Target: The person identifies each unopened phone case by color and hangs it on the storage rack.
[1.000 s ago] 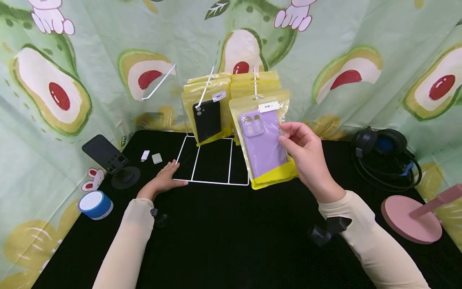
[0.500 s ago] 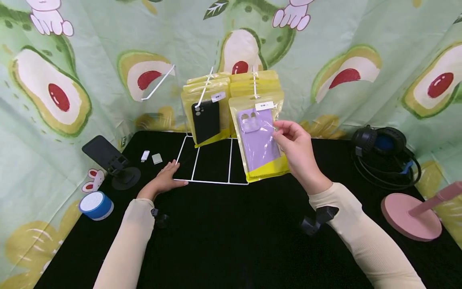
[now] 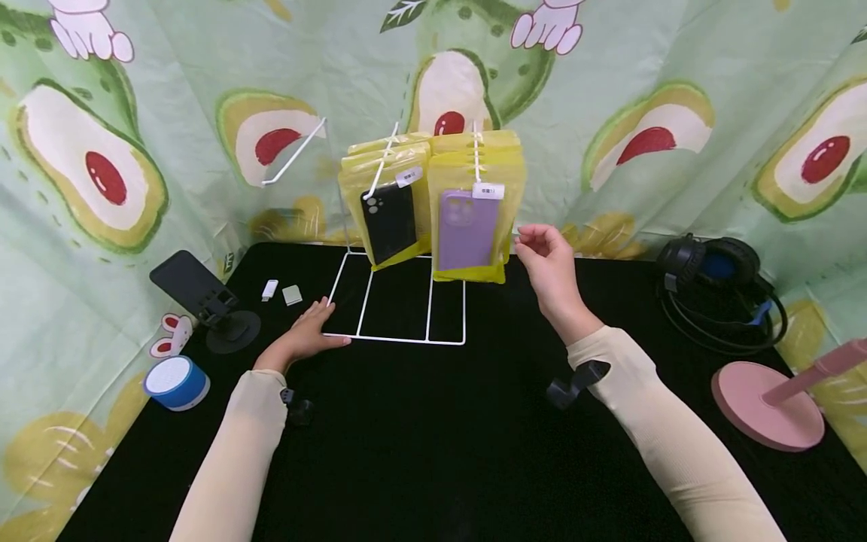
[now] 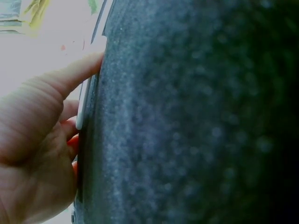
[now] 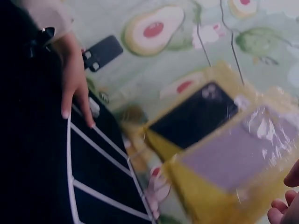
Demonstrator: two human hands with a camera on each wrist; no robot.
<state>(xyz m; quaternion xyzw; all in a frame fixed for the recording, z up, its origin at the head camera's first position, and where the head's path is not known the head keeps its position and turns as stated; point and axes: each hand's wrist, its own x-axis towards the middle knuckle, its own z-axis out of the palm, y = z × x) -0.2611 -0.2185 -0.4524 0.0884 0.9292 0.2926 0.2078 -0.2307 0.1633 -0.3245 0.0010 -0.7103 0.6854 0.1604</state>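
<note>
A yellow-edged bag with a purple phone case (image 3: 469, 229) hangs at the front of the white wire rack's right hook (image 3: 477, 162), with more bags behind it. On the middle hook hangs a similar bag with a black phone case (image 3: 389, 226). My right hand (image 3: 552, 278) is just right of the purple case's bag, apart from it, fingers loosely bent and holding nothing; its fingertips (image 5: 279, 212) show at the right wrist view's lower right. My left hand (image 3: 305, 335) rests at the front left corner of the rack's base (image 3: 406, 340), thumb and fingers extended.
A bare hook (image 3: 294, 154) juts out at the rack's left. Left on the black table are a phone stand (image 3: 203, 297), a blue speaker (image 3: 176, 382), and two small pale items (image 3: 292, 294). Headphones (image 3: 711, 278) and a pink stand (image 3: 768, 403) are at the right.
The purple case's bag has moved back onto the right hook and hangs there. My right hand has let go of it and shifted left. My left hand stays on the rack's base.
</note>
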